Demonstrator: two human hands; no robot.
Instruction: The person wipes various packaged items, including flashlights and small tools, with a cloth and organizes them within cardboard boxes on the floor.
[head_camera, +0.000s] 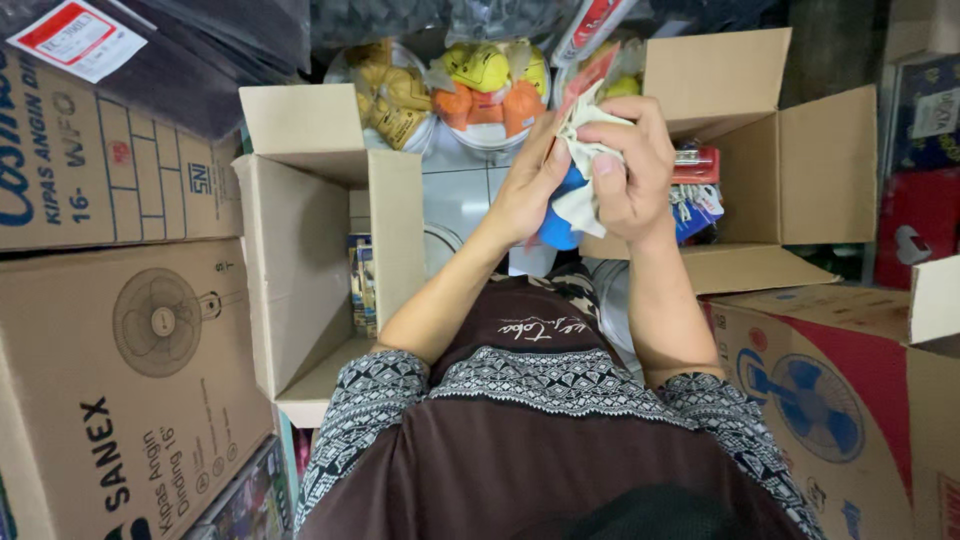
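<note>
Between two open cardboard boxes, we see both hands raised over a pale tiled floor (455, 195). The right hand (632, 170) curls shut on a white cloth (585, 125), thumb pressed on it. The left hand (525, 185) cups a blue object (556, 232) from the other side, fingers closed on it; the cloth hides most of that object, so we cannot tell what it is. A red-edged packet (588, 78) pokes out above the hands, largely hidden.

The open box on the left (300, 260) holds small packs, seen only edge-on. The open box on the right (790, 150) shows red and blue items at its mouth, half covered by the right wrist. Bagged plush toys (485, 85) lie ahead on the floor, blurred by plastic. Closed fan cartons (120, 380) crowd both sides, cut off by the frame.
</note>
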